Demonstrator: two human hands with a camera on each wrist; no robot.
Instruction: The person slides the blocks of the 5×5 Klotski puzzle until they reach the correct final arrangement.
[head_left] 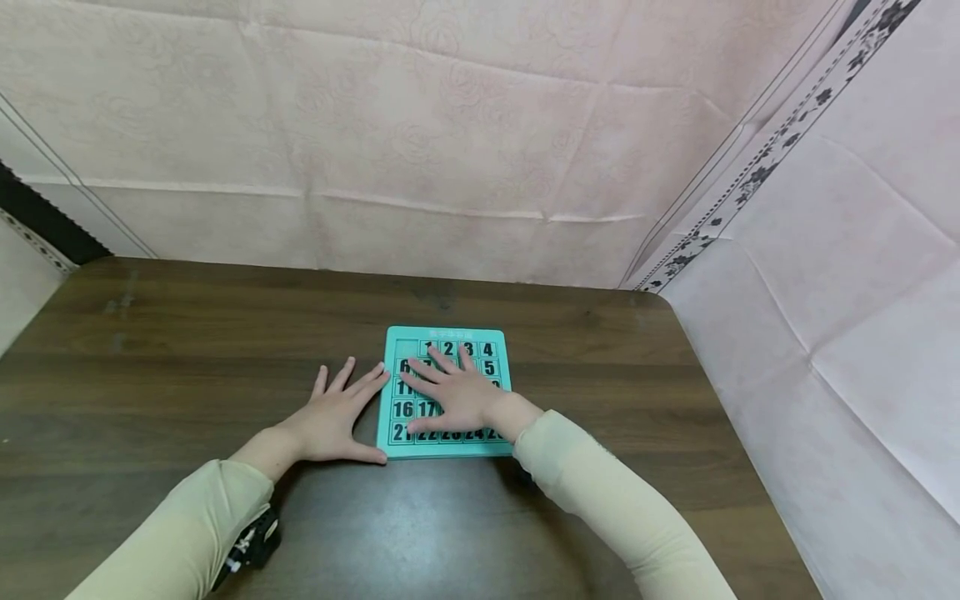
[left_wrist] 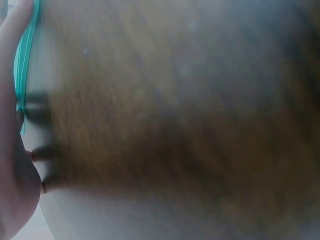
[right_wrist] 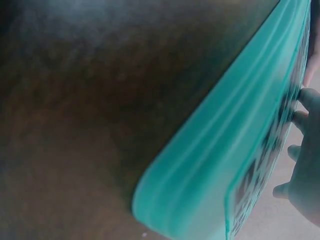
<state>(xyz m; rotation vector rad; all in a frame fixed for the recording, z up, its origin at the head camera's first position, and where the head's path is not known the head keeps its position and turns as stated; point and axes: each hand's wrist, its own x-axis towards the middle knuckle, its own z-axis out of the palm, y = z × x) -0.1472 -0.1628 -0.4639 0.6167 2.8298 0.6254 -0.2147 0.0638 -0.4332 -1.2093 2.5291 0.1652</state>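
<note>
A teal number slide puzzle [head_left: 402, 421] lies flat on the brown wooden table, its black-numbered tiles in rows with a blank square at the top left. My right hand [head_left: 461, 400] is spread over the tiles, fingers extended toward the upper left, hiding several numbers. Beside the puzzle's left edge, my left hand [head_left: 330, 423] rests with fingers spread, its index fingertip and thumb at the board's side. In the right wrist view the board's thick ridged side [right_wrist: 210, 145] shows, with the right fingers [right_wrist: 300, 120] over its face. The left wrist view catches only a sliver of the teal edge [left_wrist: 22, 65].
The wooden table [head_left: 187, 358] extends around the board on all sides. A pale patterned cloth [head_left: 420, 125] hangs behind its back edge, and another white cloth [head_left: 847, 333] borders the right side. A black device [head_left: 251, 546] is strapped at the left wrist.
</note>
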